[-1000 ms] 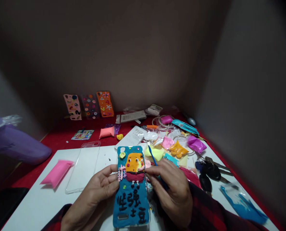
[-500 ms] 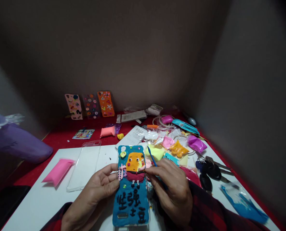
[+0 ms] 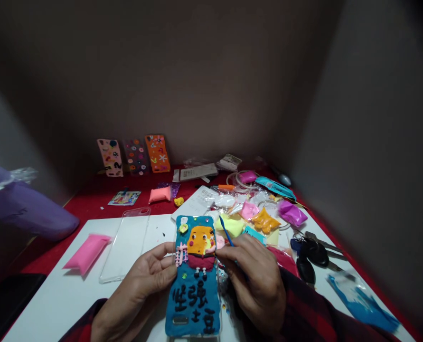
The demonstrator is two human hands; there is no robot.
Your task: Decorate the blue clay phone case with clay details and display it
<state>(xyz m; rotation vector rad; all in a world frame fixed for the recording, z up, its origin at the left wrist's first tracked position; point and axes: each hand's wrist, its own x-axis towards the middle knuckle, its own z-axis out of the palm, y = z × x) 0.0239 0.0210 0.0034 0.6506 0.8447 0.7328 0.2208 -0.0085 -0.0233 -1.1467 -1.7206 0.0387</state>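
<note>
A phone case [image 3: 193, 285] covered in teal clay faces me, with an orange cartoon figure, a pink fence, small flowers and black characters on it. My left hand [image 3: 140, 289] grips its left edge between thumb and fingers. At its right edge, the fingertips of my right hand [image 3: 256, 280] are pinched together near the figure's arm. A blue modelling tool [image 3: 226, 231] is held in my right hand, its flat tip pointing up and away from the case. Whether the right fingertips also hold a bit of clay is too small to tell.
A clear case [image 3: 127, 244] and a pink clay packet [image 3: 88, 254] lie on the left. Clay packets [image 3: 264, 220] and keys [image 3: 313, 251] crowd the right. Three decorated cases [image 3: 157, 153] lean at the back wall. A purple sleeve-like object [image 3: 29, 204] juts in at far left.
The view has shifted very slightly. The case's lower end sits a little further left. Both hands keep nearly the same grip.
</note>
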